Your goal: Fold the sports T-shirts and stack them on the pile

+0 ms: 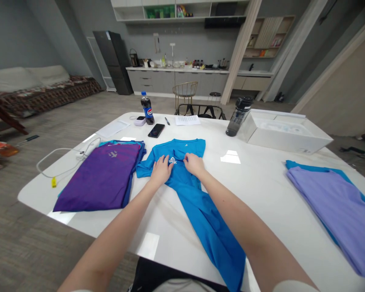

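A blue T-shirt [197, 202] with a white chest logo lies partly folded on the white table, its lower part trailing over the near edge. My left hand [162, 169] rests on the chest beside the logo, fingers stretched out over the cloth. On the logo's other side, my right hand [194, 164] has its fingers curled, gripping a raised fold of the shirt below the collar. A stack of folded shirts with a purple shirt [100, 178] on top sits to the left. At the far right lies a lavender garment [337, 211] over a blue one [340, 174].
Behind the shirt are a phone [156, 130], a cola bottle [147, 108], a pen [167, 121] and a printed sheet [187, 120]. A dark water bottle [237, 117] stands by an open white box [288, 136]. A white cable [59, 150] loops over the table's left edge.
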Motion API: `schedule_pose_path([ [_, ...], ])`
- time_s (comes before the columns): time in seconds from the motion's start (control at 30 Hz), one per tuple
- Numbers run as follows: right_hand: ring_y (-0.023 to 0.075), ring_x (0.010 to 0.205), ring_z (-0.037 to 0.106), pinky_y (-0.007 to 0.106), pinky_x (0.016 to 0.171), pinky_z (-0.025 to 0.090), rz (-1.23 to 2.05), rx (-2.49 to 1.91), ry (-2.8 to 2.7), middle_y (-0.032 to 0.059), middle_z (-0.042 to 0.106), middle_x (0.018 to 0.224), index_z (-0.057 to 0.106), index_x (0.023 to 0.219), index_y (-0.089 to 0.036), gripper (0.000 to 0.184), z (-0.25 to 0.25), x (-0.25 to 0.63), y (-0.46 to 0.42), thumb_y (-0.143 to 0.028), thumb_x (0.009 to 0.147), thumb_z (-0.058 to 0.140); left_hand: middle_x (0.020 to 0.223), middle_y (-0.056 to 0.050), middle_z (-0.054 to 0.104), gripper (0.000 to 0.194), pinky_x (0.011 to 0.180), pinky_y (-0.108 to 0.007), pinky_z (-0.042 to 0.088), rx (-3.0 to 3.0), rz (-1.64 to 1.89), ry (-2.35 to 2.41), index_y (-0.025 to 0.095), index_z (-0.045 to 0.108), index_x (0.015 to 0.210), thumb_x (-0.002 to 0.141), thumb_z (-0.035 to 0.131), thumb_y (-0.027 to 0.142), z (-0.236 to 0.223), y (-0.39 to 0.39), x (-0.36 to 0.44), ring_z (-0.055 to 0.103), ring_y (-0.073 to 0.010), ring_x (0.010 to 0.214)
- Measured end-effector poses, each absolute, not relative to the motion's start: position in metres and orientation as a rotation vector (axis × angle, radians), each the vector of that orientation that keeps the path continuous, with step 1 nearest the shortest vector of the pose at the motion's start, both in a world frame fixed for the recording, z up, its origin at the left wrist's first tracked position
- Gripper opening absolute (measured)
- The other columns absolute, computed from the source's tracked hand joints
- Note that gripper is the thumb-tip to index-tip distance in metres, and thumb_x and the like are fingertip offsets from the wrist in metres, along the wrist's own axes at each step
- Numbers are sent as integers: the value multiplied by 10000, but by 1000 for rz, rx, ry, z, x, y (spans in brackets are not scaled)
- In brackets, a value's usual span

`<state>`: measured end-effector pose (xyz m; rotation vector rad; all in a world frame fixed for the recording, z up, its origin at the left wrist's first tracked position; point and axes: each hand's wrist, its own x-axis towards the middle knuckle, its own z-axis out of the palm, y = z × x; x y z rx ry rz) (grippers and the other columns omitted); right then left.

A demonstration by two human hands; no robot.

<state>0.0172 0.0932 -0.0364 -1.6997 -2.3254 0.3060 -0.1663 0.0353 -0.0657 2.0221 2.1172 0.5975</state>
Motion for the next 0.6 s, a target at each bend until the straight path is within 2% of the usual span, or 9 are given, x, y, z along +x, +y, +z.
schedule_pose_path([
  [0.07,255,1015,667,340,847,478,340,-1771,-2150,105,729,1104,649,1125,-217,251,-32,54,105,-341,1018,459,1633,-178,364,644,1236,-566,257,1917,493,2172,141,391,1561,1042,333,518,-75,44,-167,323,-324,1525],
  [0.17,263,982,682,318,803,482,348,-1980,-1810,128,746,1047,653,1138,-183,304,-27,141,125,-359,1016,436,1670,-132,295,684,1259,-573,183,1897,437,2162,166,349,1594,1046,248,563,-82,55,-171,261,-300,1555],
  [0.3,280,953,697,305,754,487,346,-2265,-1491,158,758,969,730,968,-143,288,-33,272,135,-331,948,513,1673,-130,285,733,1270,-547,160,2022,386,2127,172,369,1591,1024,269,624,-85,67,-166,233,-295,1565],
  [0.37,295,945,703,315,739,498,331,-2385,-1377,176,755,958,751,970,-121,299,-40,320,129,-323,914,539,1673,-126,287,744,1276,-510,166,2150,350,2032,175,362,1596,1018,287,637,-85,74,-158,232,-284,1566],
  [0.5,337,1029,689,388,838,515,286,-2492,-1309,221,739,1039,757,1050,-92,335,-49,363,109,-263,893,516,1682,-78,284,672,1274,-489,187,2339,298,1787,237,355,1602,1042,252,595,-81,90,-140,239,-263,1564],
  [0.6,373,1081,668,465,881,515,158,-2580,-1264,259,698,1147,723,1168,-87,402,-48,358,100,-281,924,471,1674,-105,302,673,1248,-583,193,2209,327,1988,246,384,1590,1037,234,599,-78,101,-132,252,-329,1554],
])
